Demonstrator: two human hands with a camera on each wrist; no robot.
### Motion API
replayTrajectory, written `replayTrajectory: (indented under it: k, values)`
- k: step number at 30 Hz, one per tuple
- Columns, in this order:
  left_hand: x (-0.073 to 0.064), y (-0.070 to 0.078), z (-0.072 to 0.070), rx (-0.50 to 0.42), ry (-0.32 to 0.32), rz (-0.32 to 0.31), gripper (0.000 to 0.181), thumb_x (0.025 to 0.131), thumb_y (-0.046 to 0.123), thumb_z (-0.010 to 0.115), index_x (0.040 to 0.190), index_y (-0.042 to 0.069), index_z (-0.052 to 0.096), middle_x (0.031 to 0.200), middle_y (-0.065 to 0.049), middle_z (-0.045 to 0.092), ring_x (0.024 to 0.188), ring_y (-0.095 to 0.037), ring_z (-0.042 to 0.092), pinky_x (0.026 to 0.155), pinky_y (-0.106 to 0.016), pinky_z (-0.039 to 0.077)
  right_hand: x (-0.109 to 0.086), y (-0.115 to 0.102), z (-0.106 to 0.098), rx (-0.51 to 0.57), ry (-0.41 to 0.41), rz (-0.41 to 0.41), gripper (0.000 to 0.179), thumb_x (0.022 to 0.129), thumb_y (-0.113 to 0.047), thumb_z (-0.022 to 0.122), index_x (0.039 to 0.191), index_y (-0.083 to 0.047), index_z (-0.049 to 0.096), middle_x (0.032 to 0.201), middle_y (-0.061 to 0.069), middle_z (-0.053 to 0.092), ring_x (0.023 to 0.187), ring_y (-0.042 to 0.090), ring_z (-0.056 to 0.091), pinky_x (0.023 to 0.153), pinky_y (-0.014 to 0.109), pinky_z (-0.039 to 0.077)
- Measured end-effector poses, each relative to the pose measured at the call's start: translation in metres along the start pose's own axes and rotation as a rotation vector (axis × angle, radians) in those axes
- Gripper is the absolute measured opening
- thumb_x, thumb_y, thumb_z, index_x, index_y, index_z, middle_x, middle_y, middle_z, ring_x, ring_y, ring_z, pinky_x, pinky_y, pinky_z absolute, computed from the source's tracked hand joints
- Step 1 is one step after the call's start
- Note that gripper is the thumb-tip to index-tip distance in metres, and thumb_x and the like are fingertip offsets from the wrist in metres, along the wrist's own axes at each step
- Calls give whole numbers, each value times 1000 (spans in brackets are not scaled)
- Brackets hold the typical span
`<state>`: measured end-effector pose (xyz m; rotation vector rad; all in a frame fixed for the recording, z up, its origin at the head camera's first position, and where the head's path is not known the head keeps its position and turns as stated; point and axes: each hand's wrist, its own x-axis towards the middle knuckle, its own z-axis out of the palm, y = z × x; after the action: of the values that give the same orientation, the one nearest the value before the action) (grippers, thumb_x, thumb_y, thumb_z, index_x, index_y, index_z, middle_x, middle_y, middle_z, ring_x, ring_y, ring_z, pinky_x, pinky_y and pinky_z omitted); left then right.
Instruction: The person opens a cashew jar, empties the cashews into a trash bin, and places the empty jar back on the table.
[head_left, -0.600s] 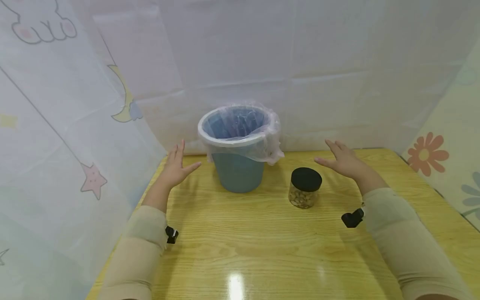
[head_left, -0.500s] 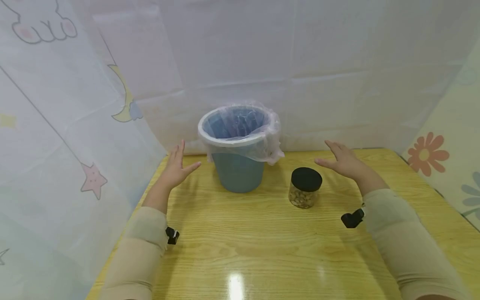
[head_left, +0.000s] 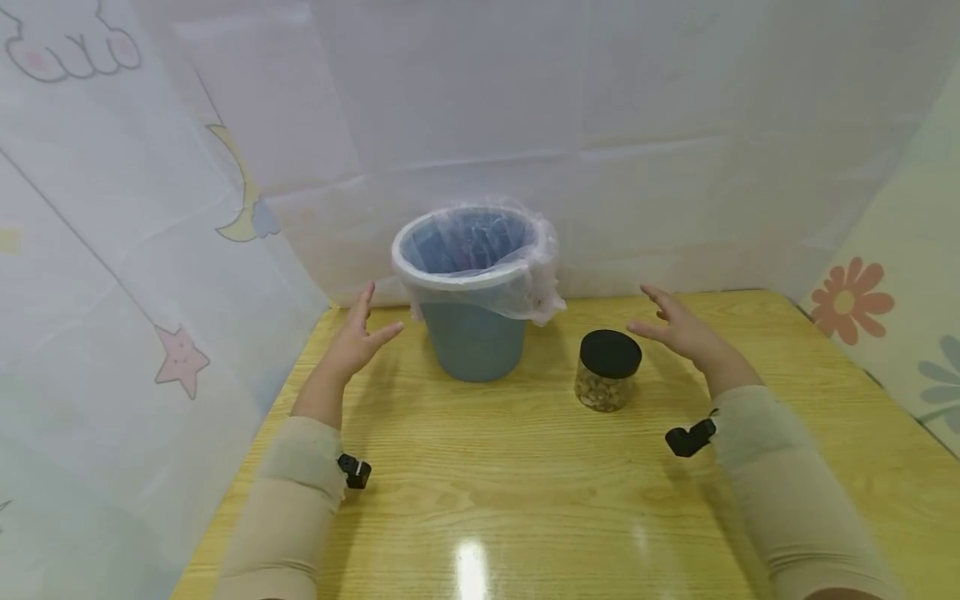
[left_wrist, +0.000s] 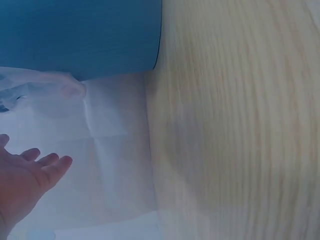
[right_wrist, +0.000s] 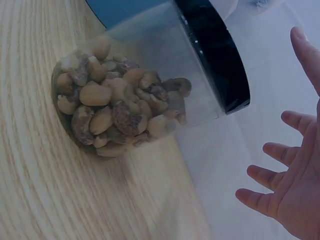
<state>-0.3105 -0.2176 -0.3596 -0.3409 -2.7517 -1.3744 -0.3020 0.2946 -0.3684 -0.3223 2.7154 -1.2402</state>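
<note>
A blue bin (head_left: 478, 342) with a white rim and a thin clear liner bag (head_left: 543, 279) folded over it stands near the back of the table. To its right is a clear jar (head_left: 603, 390) of nuts (right_wrist: 117, 107) with a black lid (head_left: 611, 353). My left hand (head_left: 354, 343) hovers left of the bin, fingers spread and thumb toward it, holding nothing. Just right of the jar my right hand (head_left: 686, 335) hangs in the air, its fingers apart and slightly bent, also without anything in it. In the right wrist view the jar looks about half full.
The wooden table (head_left: 480, 475) runs under both forearms. White printed cloth (head_left: 465, 100) hangs close behind the bin and down the left side. Small black cameras (head_left: 354, 471) sit on both wrists.
The right hand has moved slightly left, closer to the jar, and its fingers bend a little more. The left forearm has shifted slightly right. The head view has tilted a little.
</note>
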Motion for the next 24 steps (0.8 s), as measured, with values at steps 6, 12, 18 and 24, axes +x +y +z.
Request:
replayTrajectory:
  k: [6,12,18,24]
  values:
    - [-8,10,2,-141,-43,-32,96,80,51,63,146,34,-5,153,-3,-1,137,-35,11,105,-56,19,-1,10,5,84,-33,1,87,89,-37,58,147,-26,-6,151,18,-6,132,49,7,95,69,20]
    - [-20,26,1,-231,-44,-28,90,87,35,62,147,26,-4,153,-11,3,136,-37,13,105,-56,20,-6,20,14,176,-68,-34,86,90,-33,58,147,-25,-6,151,18,-6,132,50,7,96,69,16]
    - [-22,25,7,-253,-55,-23,90,87,34,62,147,26,-4,153,-9,5,136,-36,14,105,-54,21,-6,33,24,241,-75,-65,86,90,-29,59,148,-22,-5,151,19,-4,131,50,9,98,68,16]
    - [-24,20,15,-277,-90,-22,85,87,33,61,148,20,3,152,-11,7,136,-37,14,105,-56,20,-5,37,34,289,-93,-77,86,89,-27,59,148,-24,-3,151,19,-2,131,51,9,98,67,16]
